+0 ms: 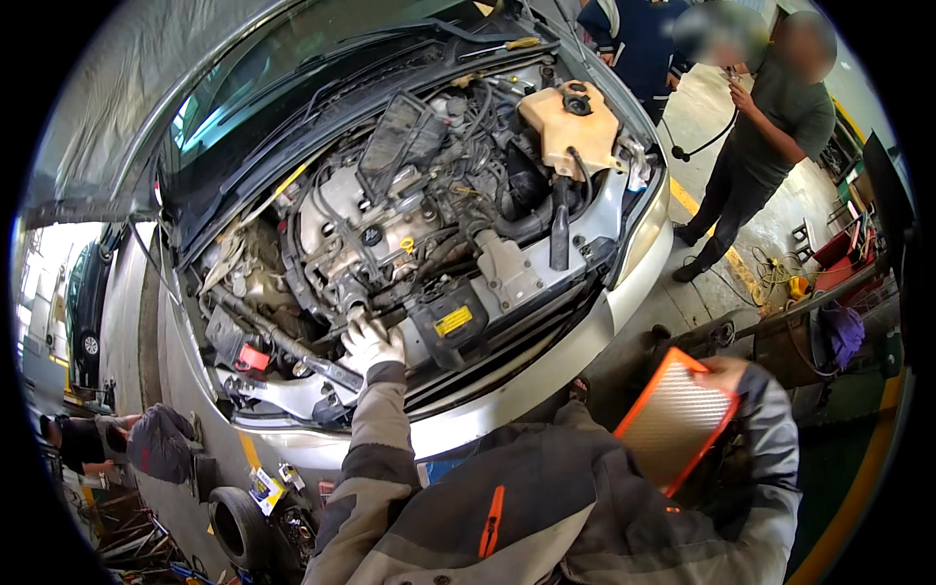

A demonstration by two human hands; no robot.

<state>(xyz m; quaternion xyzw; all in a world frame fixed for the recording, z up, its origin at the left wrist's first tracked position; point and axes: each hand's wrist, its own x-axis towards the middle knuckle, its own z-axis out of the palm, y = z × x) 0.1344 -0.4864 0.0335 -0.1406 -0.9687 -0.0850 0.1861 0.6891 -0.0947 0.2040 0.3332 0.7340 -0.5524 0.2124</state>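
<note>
My left hand [372, 345], in a white glove, rests at the front of the open engine bay. Its fingers are apart and touch the parts beside a metal pipe end [353, 295]; what lies under the fingertips is hidden. Bare, my right hand [721, 376] grips the top corner of a panel air filter [673, 421] with an orange rim and a pale pleated face. I hold this filter tilted, off to the right of the bumper [526, 390]. Ahead of my left hand is the engine [341, 219], with a black ribbed plastic housing [398, 141] lying at its far side.
A yellowed plastic tank [570, 127] stands at the bay's far right. A yellow-handled screwdriver [520, 44] lies below the windscreen. Two people stand at the right, one in dark green [780, 127] holding a black hose. A tyre [239, 526] is on the floor at lower left.
</note>
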